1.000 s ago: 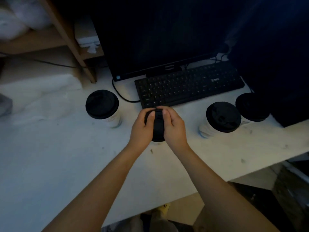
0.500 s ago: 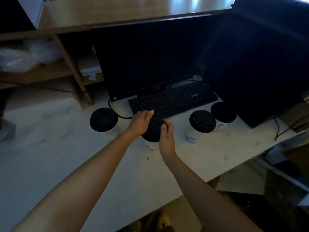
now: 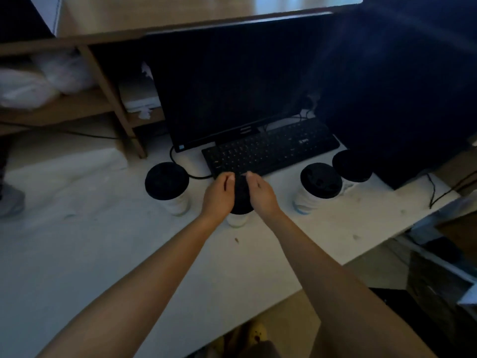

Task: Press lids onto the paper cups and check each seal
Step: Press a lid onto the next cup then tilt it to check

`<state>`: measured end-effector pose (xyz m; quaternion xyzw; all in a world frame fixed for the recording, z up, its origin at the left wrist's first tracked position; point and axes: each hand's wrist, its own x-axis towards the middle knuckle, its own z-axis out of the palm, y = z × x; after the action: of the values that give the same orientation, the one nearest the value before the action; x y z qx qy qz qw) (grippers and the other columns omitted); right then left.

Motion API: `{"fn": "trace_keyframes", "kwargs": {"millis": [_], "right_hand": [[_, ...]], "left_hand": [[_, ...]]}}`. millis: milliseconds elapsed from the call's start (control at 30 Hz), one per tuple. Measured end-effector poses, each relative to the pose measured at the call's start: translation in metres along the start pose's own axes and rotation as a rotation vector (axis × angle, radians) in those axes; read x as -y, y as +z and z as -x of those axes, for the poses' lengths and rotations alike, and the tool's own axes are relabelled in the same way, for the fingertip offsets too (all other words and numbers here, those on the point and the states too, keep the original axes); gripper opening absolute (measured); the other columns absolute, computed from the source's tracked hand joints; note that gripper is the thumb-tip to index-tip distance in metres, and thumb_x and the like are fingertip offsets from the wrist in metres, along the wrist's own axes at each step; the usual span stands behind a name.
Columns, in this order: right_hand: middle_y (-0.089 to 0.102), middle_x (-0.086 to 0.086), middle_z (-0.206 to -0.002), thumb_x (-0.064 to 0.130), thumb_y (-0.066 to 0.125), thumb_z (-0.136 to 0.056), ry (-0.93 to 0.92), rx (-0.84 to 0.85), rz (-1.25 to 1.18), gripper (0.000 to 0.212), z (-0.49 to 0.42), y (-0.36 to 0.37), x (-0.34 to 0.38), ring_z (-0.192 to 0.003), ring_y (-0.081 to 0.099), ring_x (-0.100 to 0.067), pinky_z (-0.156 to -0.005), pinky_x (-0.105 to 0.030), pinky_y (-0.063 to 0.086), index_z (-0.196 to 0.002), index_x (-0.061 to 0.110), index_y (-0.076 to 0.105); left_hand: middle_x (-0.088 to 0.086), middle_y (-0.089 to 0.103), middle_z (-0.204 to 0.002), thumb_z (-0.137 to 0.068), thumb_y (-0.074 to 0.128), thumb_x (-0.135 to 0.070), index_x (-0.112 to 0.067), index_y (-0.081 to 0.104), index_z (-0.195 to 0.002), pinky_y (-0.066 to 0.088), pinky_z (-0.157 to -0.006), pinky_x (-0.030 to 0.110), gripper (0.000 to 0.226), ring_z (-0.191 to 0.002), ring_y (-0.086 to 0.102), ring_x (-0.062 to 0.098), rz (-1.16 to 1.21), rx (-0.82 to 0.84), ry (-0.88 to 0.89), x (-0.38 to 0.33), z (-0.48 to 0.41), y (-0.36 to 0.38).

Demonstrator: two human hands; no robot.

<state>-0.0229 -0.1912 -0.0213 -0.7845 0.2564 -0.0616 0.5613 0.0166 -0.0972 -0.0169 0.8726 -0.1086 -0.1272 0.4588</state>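
Four paper cups stand on the white desk (image 3: 103, 241), each with a black lid on top. The middle cup (image 3: 237, 219) sits just in front of the keyboard (image 3: 271, 148), and only its pale lower wall shows below the hands.

The left hand (image 3: 218, 196) and right hand (image 3: 262, 193) flank its lid (image 3: 241, 196) from either side. Their fingers curl over the rim toward the far edge, so both hands are grasping the lid and neither is released. The two-sided hold is probably there to spread pressure evenly round the rim, so the lid seats level and the cup does not tip or slide.

The light is dim. I cannot tell whether the thumbs bear down or only rest, and the seam between lid and cup is not readable.

The left cup (image 3: 166, 180) stands apart near the monitor cable (image 3: 180, 171). The right cup (image 3: 321, 180) and far-right cup (image 3: 352, 165) stand just beside each other off the keyboard's right end. These three sit to the sides, which likely keeps the spot in front free for working.

Judged step: pressing down or checking the middle lid. The task looks late, as no bare cup or loose lid is in view. An off-centre push could lift the opposite edge, and a hard squeeze could buckle the paper wall.
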Motion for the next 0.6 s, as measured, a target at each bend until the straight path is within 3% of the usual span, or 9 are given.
{"fn": "trace_keyframes", "kwargs": {"millis": [100, 167, 300, 600], "right_hand": [[0.064, -0.007, -0.099, 0.029, 0.034, -0.1, 0.04, -0.005, -0.209, 0.032, -0.002, 0.002, -0.005, -0.084, 0.058, -0.011, -0.073, -0.022, 0.044, -0.101, 0.011, 0.061], [0.062, -0.001, -0.086, 0.025, 0.036, -0.1, 0.028, -0.015, -0.303, 0.028, -0.002, 0.004, -0.008, -0.078, 0.057, -0.007, -0.07, -0.017, 0.046, -0.095, 0.01, 0.059], [0.061, -0.007, -0.097, 0.023, 0.036, -0.1, 0.048, -0.016, -0.388, 0.028, -0.006, 0.007, -0.01, -0.089, 0.057, -0.012, -0.079, -0.017, 0.046, -0.102, 0.009, 0.06], [0.063, -0.013, -0.101, 0.022, 0.034, -0.101, 0.008, -0.085, -0.392, 0.035, -0.006, 0.013, -0.015, -0.09, 0.059, -0.015, -0.075, -0.015, 0.049, -0.107, 0.002, 0.062]], "left_hand": [[0.016, 0.062, -0.113, -0.101, 0.03, -0.021, -0.007, 0.057, -0.115, 0.029, -0.066, 0.017, 0.034, -0.092, 0.052, 0.016, 0.063, -0.072, 0.045, 0.005, 0.002, 0.01], [0.015, 0.063, -0.108, -0.101, 0.029, -0.021, -0.006, 0.058, -0.11, 0.03, -0.067, 0.019, 0.034, -0.092, 0.055, 0.019, 0.061, -0.077, 0.068, 0.009, -0.001, 0.009], [0.013, 0.061, -0.109, -0.101, 0.03, -0.022, -0.007, 0.058, -0.11, 0.03, -0.068, 0.016, 0.033, -0.093, 0.051, 0.015, 0.085, -0.076, 0.072, 0.013, -0.004, 0.012], [0.011, 0.06, -0.106, -0.1, 0.031, -0.022, -0.008, 0.059, -0.109, 0.032, -0.07, 0.017, 0.033, -0.092, 0.051, 0.013, 0.087, -0.074, 0.121, 0.021, -0.008, 0.013]]}}
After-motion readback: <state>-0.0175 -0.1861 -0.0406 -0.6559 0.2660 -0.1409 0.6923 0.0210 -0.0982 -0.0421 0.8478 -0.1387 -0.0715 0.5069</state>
